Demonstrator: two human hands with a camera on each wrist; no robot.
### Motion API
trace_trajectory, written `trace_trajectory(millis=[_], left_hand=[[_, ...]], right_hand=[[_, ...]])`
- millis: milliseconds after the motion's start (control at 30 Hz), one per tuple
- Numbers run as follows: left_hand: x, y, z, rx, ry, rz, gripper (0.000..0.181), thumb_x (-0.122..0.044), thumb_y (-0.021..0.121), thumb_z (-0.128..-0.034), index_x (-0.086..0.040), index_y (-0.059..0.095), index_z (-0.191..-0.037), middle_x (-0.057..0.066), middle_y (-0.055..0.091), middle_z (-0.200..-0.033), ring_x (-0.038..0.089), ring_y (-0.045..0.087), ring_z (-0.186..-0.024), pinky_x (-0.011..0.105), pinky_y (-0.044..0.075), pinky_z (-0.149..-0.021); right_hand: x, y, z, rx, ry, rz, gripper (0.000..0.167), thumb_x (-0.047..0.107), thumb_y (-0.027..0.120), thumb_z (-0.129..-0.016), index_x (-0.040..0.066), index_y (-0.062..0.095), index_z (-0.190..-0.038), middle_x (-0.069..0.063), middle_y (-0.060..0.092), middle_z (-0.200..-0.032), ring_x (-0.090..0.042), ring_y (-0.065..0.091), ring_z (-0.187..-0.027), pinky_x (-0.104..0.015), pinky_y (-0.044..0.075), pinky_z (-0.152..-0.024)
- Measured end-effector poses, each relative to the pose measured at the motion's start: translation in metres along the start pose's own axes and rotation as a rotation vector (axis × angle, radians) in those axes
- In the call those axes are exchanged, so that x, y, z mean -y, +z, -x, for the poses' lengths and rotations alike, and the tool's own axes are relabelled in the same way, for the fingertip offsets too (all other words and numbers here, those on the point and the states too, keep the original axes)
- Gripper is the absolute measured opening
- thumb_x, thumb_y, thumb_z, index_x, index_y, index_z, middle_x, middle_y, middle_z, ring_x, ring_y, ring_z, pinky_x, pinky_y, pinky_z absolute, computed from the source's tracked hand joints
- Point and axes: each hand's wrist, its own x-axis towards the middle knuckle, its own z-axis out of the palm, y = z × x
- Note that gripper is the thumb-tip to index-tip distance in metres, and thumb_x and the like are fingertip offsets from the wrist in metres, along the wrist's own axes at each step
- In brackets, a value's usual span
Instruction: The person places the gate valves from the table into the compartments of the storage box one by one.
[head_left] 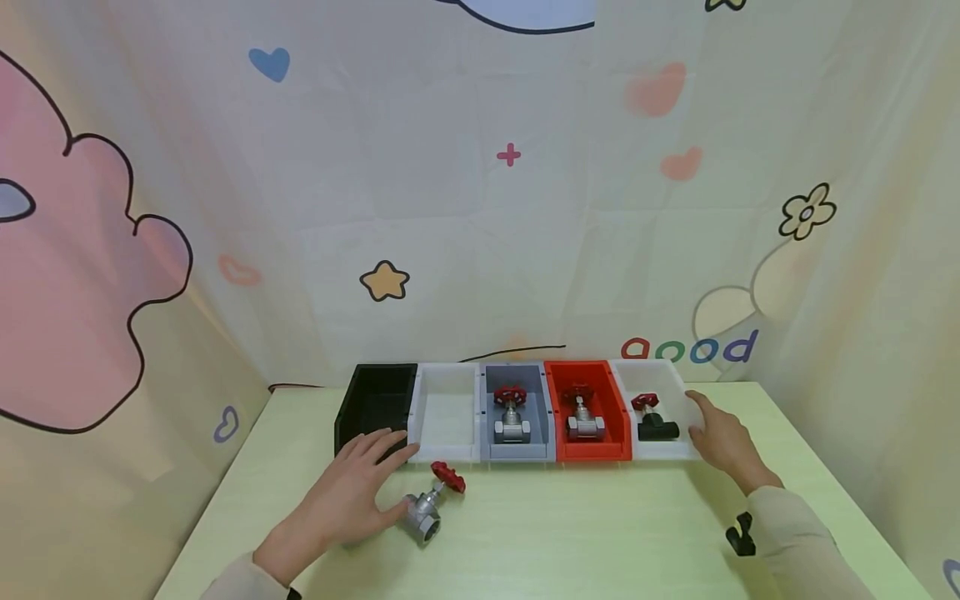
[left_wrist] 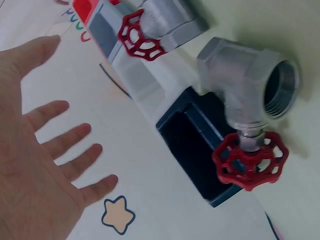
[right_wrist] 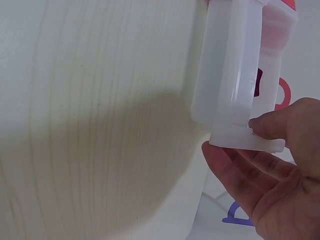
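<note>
My left hand is over the table with its fingers spread, holding nothing. Beside its thumb lies a silver gate valve with a red handwheel. The left wrist view shows two valves near this hand: one gate valve up close and another valve above it; in the head view only one is visible. At the far right, my right hand pinches the outer wall of a white bin between thumb and fingers. Inside that bin sits a black valve with a red handwheel.
Joined in a row with it are a black bin, another white bin, a grey-blue bin holding a valve, and a red bin holding a valve. A printed curtain hangs behind the table.
</note>
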Motion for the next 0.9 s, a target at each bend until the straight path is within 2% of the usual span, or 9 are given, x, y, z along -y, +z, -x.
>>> trace_trajectory(millis=[167,300,600,900], left_hand=[[0.000,0.008,0.003,0.054,0.058,0.019,0.073,-0.050,0.072,-0.0820,-0.027,0.046,-0.146,0.003,0.042,-0.154,0.030,0.039,-0.141,0.057,0.032,-0.114],[-0.002,0.017,0.005,0.122,0.101,0.020,0.076,-0.054,0.073,-0.0804,-0.031,0.044,-0.147,-0.001,0.039,-0.155,0.027,0.038,-0.141,0.058,0.035,-0.113],[-0.006,0.035,0.008,0.257,0.138,0.049,0.075,-0.050,0.073,-0.0820,-0.034,0.042,-0.148,-0.001,0.038,-0.156,0.029,0.038,-0.141,0.060,0.038,-0.110],[-0.003,0.048,0.010,0.273,0.173,0.049,0.076,-0.044,0.074,-0.0828,-0.030,0.041,-0.150,0.004,0.046,-0.150,0.031,0.045,-0.136,0.054,0.044,-0.107]], right_hand=[[-0.002,0.002,-0.001,0.003,0.002,0.000,0.059,0.009,0.057,-0.093,-0.002,0.031,-0.146,-0.041,0.050,-0.131,-0.053,0.059,-0.106,-0.064,0.051,-0.084],[-0.001,0.000,0.000,0.012,0.013,-0.001,0.060,0.009,0.057,-0.093,-0.001,0.030,-0.146,-0.041,0.050,-0.131,-0.052,0.059,-0.105,-0.064,0.051,-0.084],[-0.001,0.001,0.000,0.001,-0.004,0.002,0.060,0.008,0.057,-0.092,-0.002,0.031,-0.145,-0.041,0.051,-0.130,-0.052,0.060,-0.104,-0.062,0.052,-0.081],[-0.001,-0.001,0.001,-0.015,-0.027,0.005,0.059,0.007,0.058,-0.091,-0.002,0.032,-0.144,-0.042,0.052,-0.127,-0.050,0.062,-0.098,-0.059,0.053,-0.076]])
